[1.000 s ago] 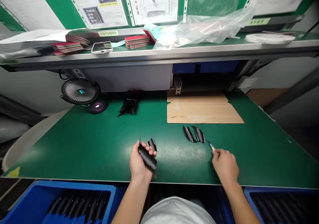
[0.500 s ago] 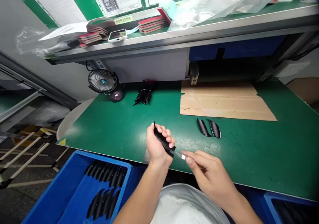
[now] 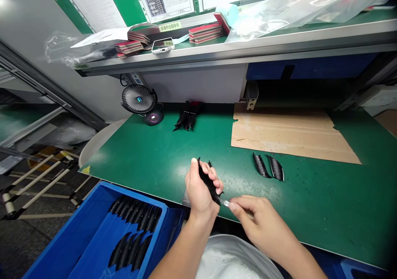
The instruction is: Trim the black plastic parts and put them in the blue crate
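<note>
My left hand (image 3: 200, 190) is closed around a black curved plastic part (image 3: 208, 180), which slants down to the right with its lower end sticking out of my palm. In my right hand (image 3: 259, 217) is a small craft knife (image 3: 226, 203), pinched between thumb and fingers. Its blade points left and meets the lower end of the part, or comes very near it; I cannot tell which. On the table to the right lie two similar black curved parts (image 3: 261, 165) (image 3: 276, 167), side by side.
A brown cardboard sheet (image 3: 288, 132) lies on the green table (image 3: 149, 155). Further back are a small fan (image 3: 139, 99) and a bundle of black parts (image 3: 186, 118). A blue bin (image 3: 93, 229) at lower left holds several black parts. A loaded shelf (image 3: 211, 55) crosses above the table.
The knife blade has come closer to the part's lower end. The part is turned slightly in my left hand. The whole view has shifted, with things now further right.
</note>
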Tool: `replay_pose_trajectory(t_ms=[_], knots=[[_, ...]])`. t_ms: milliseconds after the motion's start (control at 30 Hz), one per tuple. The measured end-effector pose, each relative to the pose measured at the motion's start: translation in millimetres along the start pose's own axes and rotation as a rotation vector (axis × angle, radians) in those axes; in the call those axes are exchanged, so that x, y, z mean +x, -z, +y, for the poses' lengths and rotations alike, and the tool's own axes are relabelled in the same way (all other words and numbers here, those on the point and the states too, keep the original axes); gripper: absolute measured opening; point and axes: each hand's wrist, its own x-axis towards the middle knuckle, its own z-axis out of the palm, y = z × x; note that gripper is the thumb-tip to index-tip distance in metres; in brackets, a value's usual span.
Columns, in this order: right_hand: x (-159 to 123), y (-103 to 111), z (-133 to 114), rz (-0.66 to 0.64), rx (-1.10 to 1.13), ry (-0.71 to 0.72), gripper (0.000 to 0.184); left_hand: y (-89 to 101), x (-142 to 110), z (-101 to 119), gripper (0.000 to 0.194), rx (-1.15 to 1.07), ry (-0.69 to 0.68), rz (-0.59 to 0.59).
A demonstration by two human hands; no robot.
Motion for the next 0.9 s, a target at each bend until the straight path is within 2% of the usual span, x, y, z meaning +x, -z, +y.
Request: replay_pose_trajectory(t_ms=[367, 500, 567, 667, 733, 767, 833, 900], knots=[[5.4, -9.3, -1.0, 0.128, -0.193, -0.012, 0.034, 0.2, 0.2, 2.6, 0.036, 0.035, -0.053, 0.020], [5.2, -12.8, -3.6, 0.217, -0.286, 0.010, 0.029, 1.2, 0.8, 2.0, 0.033, 0.049, -0.079, 0.040], [4.0, -14.9, -1.7, 0.320, -0.350, 0.070, 0.023, 2.3, 4.1, 3.0, 0.032, 0.033, -0.088, 0.054], [0.6, -17.8, 5.6, 0.539, -0.417, 0.309, 0.015, 5.3, 13.0, 6.1, 0.029, -0.045, -0.028, 0.097], [0.1, -20.0, 9.9, 0.650, -0.317, 0.472, 0.018, 7.9, 18.6, 7.7, 0.026, -0.101, 0.043, 0.131], [1.4, -21.5, 10.6, 0.684, -0.208, 0.484, 0.021, 8.9, 20.3, 7.7, 0.026, -0.120, 0.071, 0.140], [8.1, -25.6, 8.4, 0.684, 0.086, 0.320, 0.025, 10.1, 20.5, 5.4, 0.025, -0.144, 0.099, 0.135], [18.7, -31.4, 3.3, 0.531, 0.356, 0.071, 0.026, 10.6, 17.6, 0.1, 0.024, -0.138, 0.122, 0.088]])
